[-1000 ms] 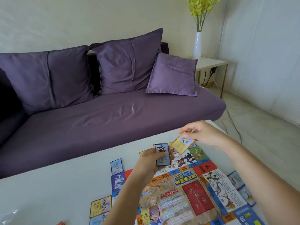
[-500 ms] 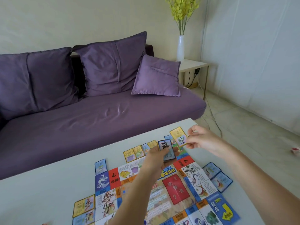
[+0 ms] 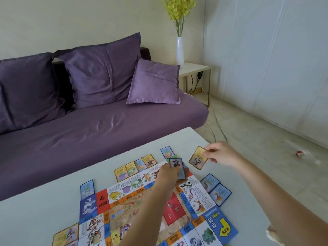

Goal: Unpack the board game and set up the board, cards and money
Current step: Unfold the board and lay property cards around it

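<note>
The colourful game board lies flat on the white table. My left hand hovers over the board's far right corner and grips a small stack of cards, top card dark with a blue border. My right hand pinches one yellow-bordered card by its top corner, held just above the table to the right of the board's far corner. Several cards lie along the board's far edge, two blue cards beside its right edge, others at the left.
A purple sofa with cushions runs behind the table. A side table with a white vase stands at the back right. A small red and white object lies on the floor to the right. The table's right edge is close to my right arm.
The view has tilted down and shifted. My right hand has carried the yellow card rightward and down, away from the stack in my left hand, toward the table beside the board's corner.
</note>
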Demonstrator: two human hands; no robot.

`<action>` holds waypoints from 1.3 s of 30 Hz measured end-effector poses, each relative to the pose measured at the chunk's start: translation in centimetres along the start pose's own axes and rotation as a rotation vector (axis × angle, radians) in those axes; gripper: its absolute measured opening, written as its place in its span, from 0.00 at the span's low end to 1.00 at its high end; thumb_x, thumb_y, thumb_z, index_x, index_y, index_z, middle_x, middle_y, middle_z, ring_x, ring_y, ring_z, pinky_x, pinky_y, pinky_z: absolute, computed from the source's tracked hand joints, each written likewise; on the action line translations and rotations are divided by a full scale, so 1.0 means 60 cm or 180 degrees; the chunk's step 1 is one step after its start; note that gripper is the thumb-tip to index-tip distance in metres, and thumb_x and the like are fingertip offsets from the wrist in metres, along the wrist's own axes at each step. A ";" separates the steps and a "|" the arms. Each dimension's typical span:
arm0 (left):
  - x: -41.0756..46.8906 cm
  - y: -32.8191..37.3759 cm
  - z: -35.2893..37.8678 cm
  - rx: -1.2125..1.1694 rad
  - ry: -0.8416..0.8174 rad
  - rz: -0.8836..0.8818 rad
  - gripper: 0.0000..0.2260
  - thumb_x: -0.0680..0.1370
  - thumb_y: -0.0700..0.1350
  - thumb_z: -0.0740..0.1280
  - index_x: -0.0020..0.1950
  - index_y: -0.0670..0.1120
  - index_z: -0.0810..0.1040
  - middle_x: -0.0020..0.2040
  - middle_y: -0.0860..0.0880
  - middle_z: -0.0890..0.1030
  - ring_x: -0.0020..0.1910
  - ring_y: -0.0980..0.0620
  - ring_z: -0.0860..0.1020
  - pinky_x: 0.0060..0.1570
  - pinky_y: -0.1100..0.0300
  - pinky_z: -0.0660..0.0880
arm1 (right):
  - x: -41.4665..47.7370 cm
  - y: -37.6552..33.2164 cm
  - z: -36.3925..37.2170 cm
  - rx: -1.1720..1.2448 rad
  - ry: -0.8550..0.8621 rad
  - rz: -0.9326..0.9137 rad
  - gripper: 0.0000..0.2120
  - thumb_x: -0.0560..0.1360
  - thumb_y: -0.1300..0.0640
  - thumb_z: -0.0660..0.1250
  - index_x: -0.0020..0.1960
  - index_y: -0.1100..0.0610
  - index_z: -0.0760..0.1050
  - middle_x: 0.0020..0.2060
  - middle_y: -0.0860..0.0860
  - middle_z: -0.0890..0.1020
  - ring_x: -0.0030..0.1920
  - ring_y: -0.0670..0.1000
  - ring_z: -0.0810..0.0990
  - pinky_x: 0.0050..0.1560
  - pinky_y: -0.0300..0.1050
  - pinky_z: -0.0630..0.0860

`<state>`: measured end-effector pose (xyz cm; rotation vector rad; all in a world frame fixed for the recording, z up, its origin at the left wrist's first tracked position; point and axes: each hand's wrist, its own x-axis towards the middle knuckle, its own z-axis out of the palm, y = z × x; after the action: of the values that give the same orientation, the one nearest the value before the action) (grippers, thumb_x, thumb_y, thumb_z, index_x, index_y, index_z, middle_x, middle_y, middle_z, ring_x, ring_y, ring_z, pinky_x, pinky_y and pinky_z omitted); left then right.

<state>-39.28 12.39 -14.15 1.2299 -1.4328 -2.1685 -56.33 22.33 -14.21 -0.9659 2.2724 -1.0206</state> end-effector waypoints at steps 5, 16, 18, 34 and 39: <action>0.020 -0.032 0.012 0.0092 -0.0041 -0.0470 0.05 0.80 0.34 0.59 0.46 0.39 0.73 0.40 0.39 0.81 0.36 0.45 0.80 0.31 0.56 0.79 | 0.031 0.058 0.015 0.0203 0.0011 0.0595 0.08 0.75 0.64 0.69 0.53 0.65 0.77 0.36 0.54 0.82 0.32 0.46 0.79 0.33 0.34 0.75; 0.041 -0.047 0.012 0.0009 -0.0015 -0.0551 0.04 0.80 0.34 0.58 0.50 0.40 0.71 0.42 0.39 0.82 0.40 0.44 0.81 0.46 0.51 0.78 | 0.043 0.075 0.030 -0.0554 -0.0140 0.0552 0.14 0.70 0.55 0.75 0.54 0.57 0.81 0.44 0.48 0.80 0.43 0.45 0.77 0.32 0.29 0.64; 0.042 -0.046 0.012 0.0029 -0.0018 -0.0528 0.04 0.80 0.33 0.58 0.48 0.40 0.71 0.42 0.39 0.81 0.40 0.44 0.80 0.46 0.51 0.78 | 0.044 0.075 0.033 -0.0592 -0.0147 0.0529 0.14 0.69 0.55 0.76 0.52 0.57 0.81 0.43 0.47 0.80 0.42 0.45 0.77 0.33 0.30 0.65; 0.050 -0.039 0.003 -0.0030 0.0085 -0.0542 0.04 0.80 0.33 0.59 0.49 0.38 0.73 0.37 0.40 0.81 0.36 0.45 0.80 0.38 0.54 0.79 | 0.045 0.079 0.056 -0.0756 -0.0250 0.0145 0.12 0.70 0.55 0.75 0.51 0.48 0.77 0.55 0.52 0.71 0.55 0.50 0.73 0.44 0.37 0.65; 0.049 -0.041 0.006 0.0010 0.0068 -0.0545 0.03 0.80 0.34 0.60 0.51 0.38 0.73 0.43 0.38 0.82 0.38 0.45 0.81 0.39 0.54 0.79 | 0.046 0.085 0.052 -0.0733 -0.0240 0.0177 0.12 0.69 0.54 0.76 0.48 0.48 0.77 0.54 0.51 0.71 0.55 0.49 0.73 0.48 0.39 0.65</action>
<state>-40.82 11.96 -17.65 1.4202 -1.3682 -2.2550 -58.20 21.26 -20.42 -1.0074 2.3757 -0.6980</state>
